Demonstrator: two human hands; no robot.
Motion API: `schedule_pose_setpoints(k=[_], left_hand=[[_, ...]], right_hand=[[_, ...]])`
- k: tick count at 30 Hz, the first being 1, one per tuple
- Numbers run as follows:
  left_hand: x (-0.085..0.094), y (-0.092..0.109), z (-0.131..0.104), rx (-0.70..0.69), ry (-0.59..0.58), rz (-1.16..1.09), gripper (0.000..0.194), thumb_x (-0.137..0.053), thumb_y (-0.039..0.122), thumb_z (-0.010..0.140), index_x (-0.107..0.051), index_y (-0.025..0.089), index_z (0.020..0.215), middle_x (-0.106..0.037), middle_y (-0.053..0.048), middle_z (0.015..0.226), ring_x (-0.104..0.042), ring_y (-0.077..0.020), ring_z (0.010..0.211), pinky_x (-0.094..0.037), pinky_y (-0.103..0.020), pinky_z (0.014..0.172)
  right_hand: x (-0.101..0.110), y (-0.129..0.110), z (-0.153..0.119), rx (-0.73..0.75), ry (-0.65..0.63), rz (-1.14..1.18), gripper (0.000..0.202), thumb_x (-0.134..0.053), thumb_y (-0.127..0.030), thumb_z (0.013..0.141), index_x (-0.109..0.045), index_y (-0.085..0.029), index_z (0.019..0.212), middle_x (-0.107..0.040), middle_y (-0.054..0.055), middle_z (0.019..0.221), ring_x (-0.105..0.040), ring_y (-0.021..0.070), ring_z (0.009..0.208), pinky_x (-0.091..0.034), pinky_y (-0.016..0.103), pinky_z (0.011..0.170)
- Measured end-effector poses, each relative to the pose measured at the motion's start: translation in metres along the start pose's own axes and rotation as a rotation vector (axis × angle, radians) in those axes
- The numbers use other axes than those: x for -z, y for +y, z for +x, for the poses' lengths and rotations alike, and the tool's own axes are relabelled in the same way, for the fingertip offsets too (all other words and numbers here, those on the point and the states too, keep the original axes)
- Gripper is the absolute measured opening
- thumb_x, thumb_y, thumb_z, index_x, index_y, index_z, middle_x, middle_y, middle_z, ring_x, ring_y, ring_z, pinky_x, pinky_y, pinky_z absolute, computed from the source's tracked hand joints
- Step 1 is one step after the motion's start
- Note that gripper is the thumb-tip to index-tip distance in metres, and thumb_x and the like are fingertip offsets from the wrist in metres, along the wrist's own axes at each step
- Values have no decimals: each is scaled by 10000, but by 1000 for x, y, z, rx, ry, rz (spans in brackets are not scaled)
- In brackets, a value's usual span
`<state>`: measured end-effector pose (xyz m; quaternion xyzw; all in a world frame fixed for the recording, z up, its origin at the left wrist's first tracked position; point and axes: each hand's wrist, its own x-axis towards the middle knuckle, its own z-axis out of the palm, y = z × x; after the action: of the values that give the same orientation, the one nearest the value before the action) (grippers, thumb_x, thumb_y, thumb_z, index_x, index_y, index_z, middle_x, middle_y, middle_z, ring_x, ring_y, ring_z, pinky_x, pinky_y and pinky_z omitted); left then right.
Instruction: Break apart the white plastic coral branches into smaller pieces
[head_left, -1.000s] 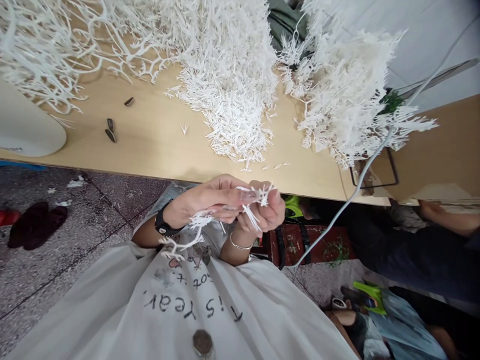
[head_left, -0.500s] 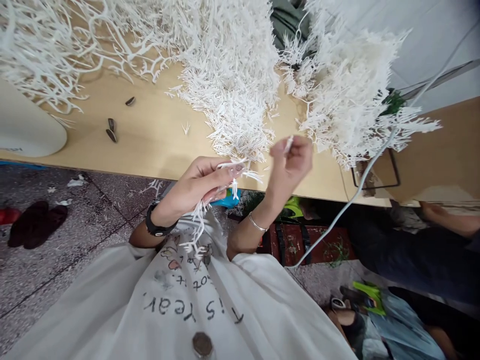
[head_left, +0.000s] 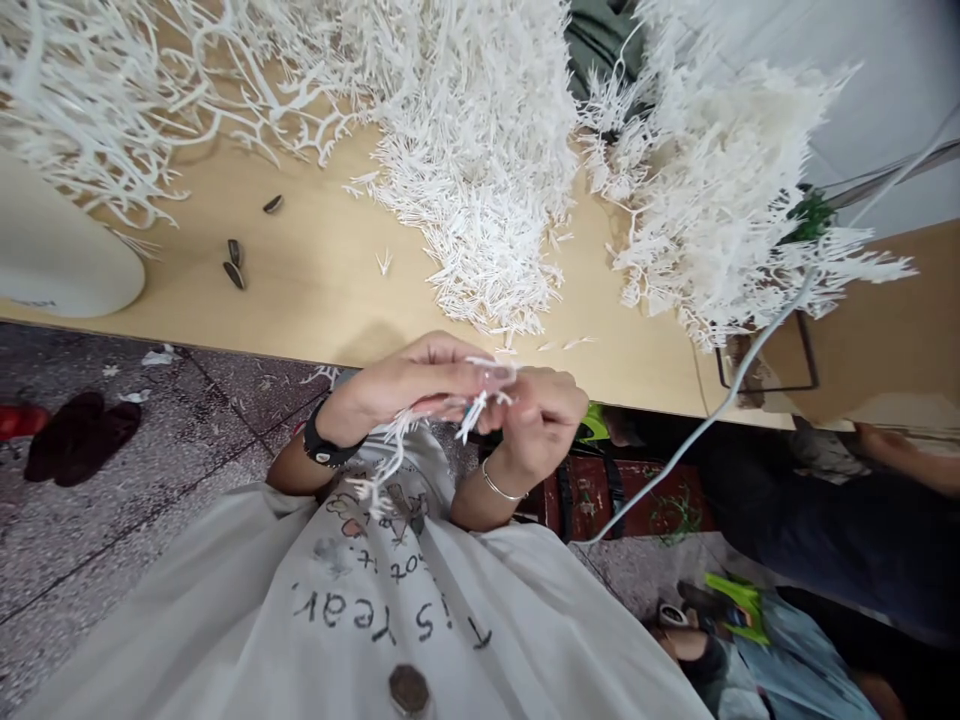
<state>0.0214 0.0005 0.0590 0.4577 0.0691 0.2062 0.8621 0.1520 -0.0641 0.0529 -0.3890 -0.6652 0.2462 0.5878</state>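
Observation:
My left hand point(head_left: 427, 380), with a black band on its wrist, pinches a white branched plastic sprig point(head_left: 390, 460) between thumb and fingers. Part of the sprig dangles below that hand over the shirt, and short forked tips poke out by the fingertips. My right hand point(head_left: 544, 415), wearing a thin bracelet, is closed against the left fingertips at the sprig's forked end. Its fingertips are partly hidden. Just beyond both hands lies a heap of small white plastic sprigs point(head_left: 487, 240) on the table point(head_left: 315, 290).
Longer white branches point(head_left: 67, 110) spread at the far left, beside a white container point(head_left: 60, 250). Sunflower seeds point(head_left: 235, 272) lie nearby. Another white pile point(head_left: 720, 200) sits at right, crossed by a grey cable point(head_left: 697, 405). Another person's legs point(head_left: 832, 510) are at the lower right.
My right hand has come down and left from the heap's edge to meet my left hand at the sprig. Small loose bits now lie on the table near the heap. The view shifted slightly.

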Motion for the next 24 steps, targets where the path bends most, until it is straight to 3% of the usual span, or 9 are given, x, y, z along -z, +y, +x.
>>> schedule_pose_setpoints(k=[3, 5, 7, 11, 15, 18, 20, 22, 24], left_hand=[[1, -3, 1, 159, -234, -135, 343, -675, 456, 764, -625, 157, 605, -293, 78, 313, -172, -35, 265, -195, -235, 317], [0, -7, 2, 174, -344, -227, 404, -659, 469, 772, -547, 171, 522, -259, 80, 291, -175, -38, 246, -203, -239, 322], [0, -10, 2, 136, -376, -292, 471, -660, 467, 773, -448, 180, 465, -242, 83, 287, -192, -38, 240, -223, -238, 333], [4, -10, 2, 67, -126, -207, 441, -668, 414, 796, -444, 179, 498, -267, 87, 327, -224, -34, 291, -312, -230, 393], [8, -8, 1, -41, 40, -81, 361, -641, 425, 820, -521, 183, 582, -302, 85, 370, -238, -39, 318, -298, -223, 388], [7, -8, 1, -185, 182, 59, 340, -616, 403, 844, -525, 178, 605, -336, 80, 405, -264, -35, 334, -272, -213, 385], [5, -8, 2, -246, 282, 148, 360, -603, 407, 854, -496, 180, 596, -346, 77, 421, -286, -38, 350, -275, -213, 393], [3, -8, 3, -292, 341, 207, 397, -596, 446, 852, -469, 182, 584, -351, 75, 423, -299, -40, 357, -287, -213, 397], [1, -9, 4, -322, 370, 247, 423, -596, 477, 845, -461, 181, 574, -367, 71, 426, -314, -40, 361, -294, -209, 396]], right_hand=[[0, 9, -2, 45, -79, 262, 495, -416, -414, 927, -476, -220, 475, -390, -61, 343, -388, 58, 300, -333, 179, 349], [3, 13, -4, -96, -68, 108, 482, -440, -494, 898, -494, -229, 499, -420, -49, 367, -438, 78, 342, -395, 193, 381], [8, 15, -3, -280, -18, -128, 402, -499, -513, 864, -551, -227, 586, -520, -13, 481, -539, 112, 477, -465, 227, 461], [23, 24, 7, -342, 176, -443, 245, -541, -448, 850, -617, -223, 791, -636, 43, 773, -626, 167, 807, -539, 313, 680], [33, 40, 20, -252, 396, -664, 245, -632, -370, 792, -618, -211, 978, -632, 76, 1049, -548, 214, 1106, -448, 445, 958], [29, 40, 20, -196, 573, -695, 236, -617, -343, 816, -616, -200, 1004, -634, 65, 1062, -554, 198, 1101, -398, 446, 1008], [24, 30, 15, -203, 554, -537, 200, -523, -361, 888, -633, -196, 860, -656, 33, 880, -617, 156, 906, -465, 364, 890], [18, 16, 10, -175, 406, -331, 351, -446, -409, 925, -617, -190, 710, -627, 9, 689, -610, 127, 705, -481, 290, 726], [12, 3, 5, -134, 208, -184, 384, -461, -454, 911, -623, -186, 690, -614, 5, 634, -588, 120, 626, -459, 267, 634]])
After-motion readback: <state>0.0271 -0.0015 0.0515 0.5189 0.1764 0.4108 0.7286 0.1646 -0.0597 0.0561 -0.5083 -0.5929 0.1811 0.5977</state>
